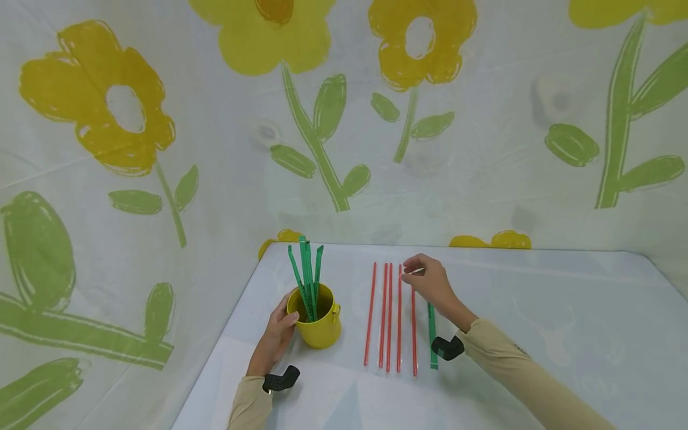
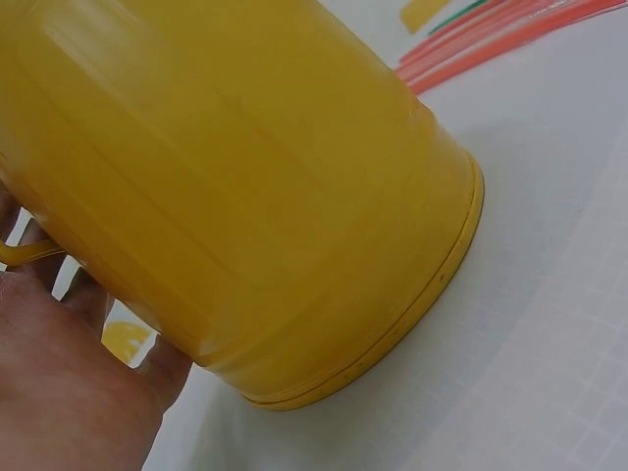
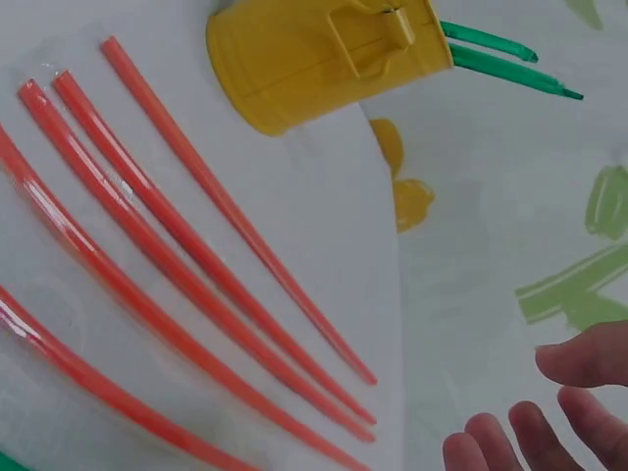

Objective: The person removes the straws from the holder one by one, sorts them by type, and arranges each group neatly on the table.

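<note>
My left hand (image 1: 276,334) holds a yellow metal bucket (image 1: 322,335) by its side, with the thumb at the rim. In the left wrist view the bucket (image 2: 255,206) hides part of the fingers. Several green straw-like sticks (image 1: 308,269) with dark print stand in it, leaning. My right hand (image 1: 434,283) is over the far ends of a row of red straws (image 1: 399,322) in clear wrapping. Thumb and fingers of that hand (image 3: 579,422) are apart and loosely bent, with nothing between them in the right wrist view. One green stick (image 1: 432,328) lies right of the row, partly under the right forearm.
A white table (image 1: 537,310) carries everything. Behind it and along the left hangs a pale cloth (image 1: 226,149) printed with yellow flowers and green leaves. Both wrists wear black bands (image 1: 282,379).
</note>
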`<action>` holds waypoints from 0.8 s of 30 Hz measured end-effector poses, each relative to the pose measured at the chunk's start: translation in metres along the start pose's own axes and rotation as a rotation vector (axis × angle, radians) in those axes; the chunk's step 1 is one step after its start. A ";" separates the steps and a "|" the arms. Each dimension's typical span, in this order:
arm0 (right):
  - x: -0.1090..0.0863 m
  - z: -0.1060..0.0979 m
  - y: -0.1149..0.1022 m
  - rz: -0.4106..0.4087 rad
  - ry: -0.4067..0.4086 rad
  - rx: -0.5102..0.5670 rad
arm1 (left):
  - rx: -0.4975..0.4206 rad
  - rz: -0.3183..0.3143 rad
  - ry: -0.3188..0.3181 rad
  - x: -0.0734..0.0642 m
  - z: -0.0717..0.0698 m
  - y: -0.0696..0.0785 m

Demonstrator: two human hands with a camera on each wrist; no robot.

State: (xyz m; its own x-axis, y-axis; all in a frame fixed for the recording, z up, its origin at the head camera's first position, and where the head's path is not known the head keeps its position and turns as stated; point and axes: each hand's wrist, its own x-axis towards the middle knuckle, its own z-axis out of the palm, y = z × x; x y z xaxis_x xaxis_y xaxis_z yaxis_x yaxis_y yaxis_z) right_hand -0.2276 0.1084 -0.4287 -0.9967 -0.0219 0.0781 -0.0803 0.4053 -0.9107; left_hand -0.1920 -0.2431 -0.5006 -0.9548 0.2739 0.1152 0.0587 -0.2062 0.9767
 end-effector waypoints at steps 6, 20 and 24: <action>-0.002 0.008 -0.015 -0.065 -0.024 0.029 | 0.018 0.004 -0.012 0.002 -0.001 -0.001; -0.003 0.036 -0.047 -0.151 -0.069 0.070 | 0.004 -0.036 0.032 -0.001 0.002 0.002; -0.002 0.042 -0.053 -0.152 -0.084 0.084 | 0.008 -0.027 0.027 -0.002 0.002 0.002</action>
State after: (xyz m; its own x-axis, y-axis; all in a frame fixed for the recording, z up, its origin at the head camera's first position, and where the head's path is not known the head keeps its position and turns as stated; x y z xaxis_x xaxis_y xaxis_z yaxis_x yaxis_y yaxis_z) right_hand -0.2215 0.0484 -0.3972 -0.9703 -0.1547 0.1862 -0.2270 0.3138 -0.9220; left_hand -0.1898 -0.2418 -0.4987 -0.9635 0.2540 0.0842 0.0351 -0.1918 0.9808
